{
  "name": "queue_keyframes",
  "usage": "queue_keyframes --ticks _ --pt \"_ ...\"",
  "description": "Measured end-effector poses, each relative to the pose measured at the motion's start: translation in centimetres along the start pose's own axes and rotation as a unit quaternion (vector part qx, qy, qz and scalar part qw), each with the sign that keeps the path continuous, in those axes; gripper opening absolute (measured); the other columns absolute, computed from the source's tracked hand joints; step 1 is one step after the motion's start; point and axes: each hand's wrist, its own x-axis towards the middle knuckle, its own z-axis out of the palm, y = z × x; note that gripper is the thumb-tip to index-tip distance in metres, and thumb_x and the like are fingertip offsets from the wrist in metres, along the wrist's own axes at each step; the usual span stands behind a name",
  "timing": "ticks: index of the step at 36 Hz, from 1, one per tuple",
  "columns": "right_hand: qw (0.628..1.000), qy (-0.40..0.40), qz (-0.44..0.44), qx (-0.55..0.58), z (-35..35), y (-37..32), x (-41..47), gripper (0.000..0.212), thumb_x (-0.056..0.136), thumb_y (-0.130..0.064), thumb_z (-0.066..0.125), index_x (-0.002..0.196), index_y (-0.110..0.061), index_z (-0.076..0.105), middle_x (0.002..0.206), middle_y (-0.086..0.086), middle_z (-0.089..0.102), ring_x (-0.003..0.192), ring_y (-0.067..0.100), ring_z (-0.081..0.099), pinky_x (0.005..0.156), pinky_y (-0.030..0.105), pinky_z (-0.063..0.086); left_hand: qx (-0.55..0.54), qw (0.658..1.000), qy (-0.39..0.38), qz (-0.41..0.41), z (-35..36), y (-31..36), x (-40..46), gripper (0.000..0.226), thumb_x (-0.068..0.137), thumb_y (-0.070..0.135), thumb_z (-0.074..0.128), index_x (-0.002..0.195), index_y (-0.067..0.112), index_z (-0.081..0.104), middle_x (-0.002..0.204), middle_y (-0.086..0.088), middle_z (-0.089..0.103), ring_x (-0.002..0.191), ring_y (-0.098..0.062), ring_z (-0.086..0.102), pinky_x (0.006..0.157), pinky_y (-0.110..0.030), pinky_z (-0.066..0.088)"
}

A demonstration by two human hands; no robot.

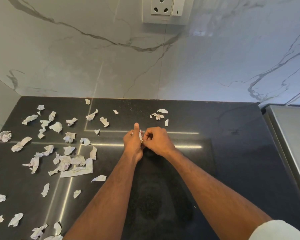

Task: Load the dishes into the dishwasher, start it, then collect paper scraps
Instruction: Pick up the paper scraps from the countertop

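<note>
Several crumpled white paper scraps (64, 161) lie scattered over the left half of a black speckled countertop (232, 153). A smaller group of scraps (158, 116) lies near the back wall, just beyond my hands. My left hand (132, 142) and my right hand (157, 141) meet at the middle of the counter. Between them they hold a small bunch of paper scraps (140, 135). My left thumb points up, and my right fingers pinch the paper against my left palm. No dishes or dishwasher are in view.
A marble wall (93, 58) rises behind the counter, with a wall socket and switch (166, 9) at the top. A steel surface (291, 135) borders the counter on the right. A wall panel closes the left side.
</note>
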Motion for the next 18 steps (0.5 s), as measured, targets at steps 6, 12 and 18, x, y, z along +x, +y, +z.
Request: queue_keyframes --ticks 6,12,18 --pt "0.984 -0.031 0.036 0.169 -2.2 1.5 1.4 0.012 0.081 -0.009 0.08 0.088 -0.017 0.073 0.08 0.0 0.074 0.076 0.012 0.071 0.067 0.021 0.054 -0.011 0.999 0.027 -0.015 0.0 -0.2 0.5 0.034 0.1 0.038 0.059 0.083 0.01 0.052 0.062 -0.002 0.044 0.043 -0.009 0.04 0.034 -0.02 0.027" --pt "0.994 0.097 0.058 -0.009 -4.3 3.3 4.4 0.024 0.089 -0.001 0.061 0.099 -0.02 0.073 0.091 -0.005 0.067 0.082 0.005 0.061 0.078 0.019 0.046 -0.013 0.999 0.033 -0.026 0.5 0.0 0.9 0.033 0.098 0.036 0.062 0.078 0.014 0.048 0.064 0.0 0.042 0.047 -0.007 0.041 0.036 -0.02 0.023" --pt "0.984 0.083 0.031 -0.157 -4.9 3.3 7.2 0.035 0.09 -0.007 0.063 0.122 -0.019 0.067 0.117 0.007 0.062 0.106 0.024 0.061 0.095 0.034 0.051 -0.007 0.999 0.028 -0.047 0.5 0.5 1.3 0.03 0.098 0.038 0.062 0.088 0.011 0.054 0.069 -0.001 0.047 0.049 -0.007 0.045 0.038 -0.02 0.029"
